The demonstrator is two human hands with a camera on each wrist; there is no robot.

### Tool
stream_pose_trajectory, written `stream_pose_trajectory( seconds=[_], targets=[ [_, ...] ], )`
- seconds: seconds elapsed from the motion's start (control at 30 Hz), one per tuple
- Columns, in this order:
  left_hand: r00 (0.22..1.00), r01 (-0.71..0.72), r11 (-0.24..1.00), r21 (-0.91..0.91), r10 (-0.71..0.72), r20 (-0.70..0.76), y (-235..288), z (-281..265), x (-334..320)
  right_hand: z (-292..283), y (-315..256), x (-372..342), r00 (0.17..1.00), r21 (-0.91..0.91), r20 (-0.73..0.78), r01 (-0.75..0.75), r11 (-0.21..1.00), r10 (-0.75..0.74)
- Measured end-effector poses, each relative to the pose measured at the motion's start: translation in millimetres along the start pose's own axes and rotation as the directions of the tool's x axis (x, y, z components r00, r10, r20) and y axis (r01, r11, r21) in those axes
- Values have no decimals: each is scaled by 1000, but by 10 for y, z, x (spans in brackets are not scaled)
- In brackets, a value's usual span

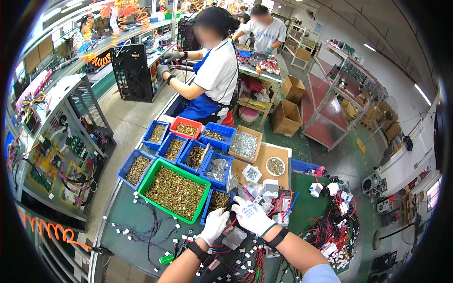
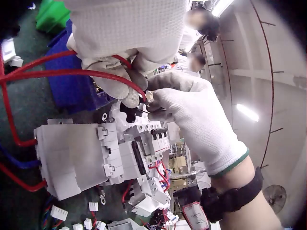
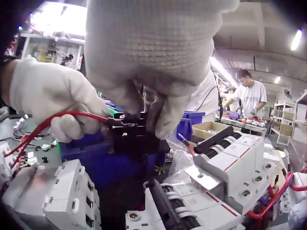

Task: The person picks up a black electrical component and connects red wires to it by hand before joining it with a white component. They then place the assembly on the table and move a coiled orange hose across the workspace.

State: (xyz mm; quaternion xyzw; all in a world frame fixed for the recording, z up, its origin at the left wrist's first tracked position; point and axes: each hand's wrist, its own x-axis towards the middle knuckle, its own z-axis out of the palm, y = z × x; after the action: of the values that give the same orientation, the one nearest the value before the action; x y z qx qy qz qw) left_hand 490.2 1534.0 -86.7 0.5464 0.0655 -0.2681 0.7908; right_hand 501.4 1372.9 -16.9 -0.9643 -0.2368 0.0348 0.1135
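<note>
Big bin (image 1: pixel 185 174) on bench (image 1: pixel 113 240), L of ctr; small bins (image 1: pixel 227 136) behind + along its R side. Parts carton (image 1: pixel 239 158) R of rear bins. L hand (image 1: pixel 214 227) & R hand (image 1: pixel 253 216) in front of nearest small bin, breakers (image 3: pixel 240 163) just R. Wires (image 1: pixel 150 226) L of L hand; harness pile (image 1: pixel 330 231) far R.

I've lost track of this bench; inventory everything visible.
Worktable: one, dark green, beneath bins
Green bin: one, green, centre
Blue bins: seven, blue, around green bin
Red bin: one, red, far side
Cardboard tray: one, brown, beside bins
Dish: one, white, on cardboard
Breaker modules: several, white, right
Wires: many, red and black, right
Cartons: several, brown, background
Large rack: one, red and grey, right
Open cabinet: one, grey, left
People: several, white shirts nearest, background
Left hand: one, white glove, pinching red wire
Right hand: one, white glove, holding black part
</note>
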Motion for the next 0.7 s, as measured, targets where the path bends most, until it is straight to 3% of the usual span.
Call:
stream_pose_trajectory(
  seconds=[0.07, 0.2, 0.27, 0.47, 0.57, 0.63, 0.7],
  targets=[
    [1000, 8, 1000, -4, -8, -8, -16, -17, 8, 15, 35, -10, 1000, -15, 15, 15, 1000, -15],
    [999, -25, 997, 75, 27, -18, -16, -41, 14, 180, 132, -14, 988, 84, -155, 33, 996, -19],
    [1000, 2, 1000, 26, -2, -18, 48, 11, -22, 105, 83, -55, 999, 58, -42, -2, 998, 5],
    [1000, 15, 1000, -23, -16, -12, 10, 15, -5, 54, 49, -14, 998, 28, 37, -41, 999, 40],
    [1000, 10, 1000, 8, -10, -30, -19, -13, 21, 187, 139, -2, 998, 105, -1, -56, 993, 56],
    [999, 10, 999, 36, -8, -48, -20, -16, 31, 261, 138, -7, 985, 130, -159, -46, 990, 66],
    [999, 10, 1000, 27, -10, -32, 52, 33, -25, 197, 59, -4, 986, 125, -142, -74, 989, 91]
  ],
)
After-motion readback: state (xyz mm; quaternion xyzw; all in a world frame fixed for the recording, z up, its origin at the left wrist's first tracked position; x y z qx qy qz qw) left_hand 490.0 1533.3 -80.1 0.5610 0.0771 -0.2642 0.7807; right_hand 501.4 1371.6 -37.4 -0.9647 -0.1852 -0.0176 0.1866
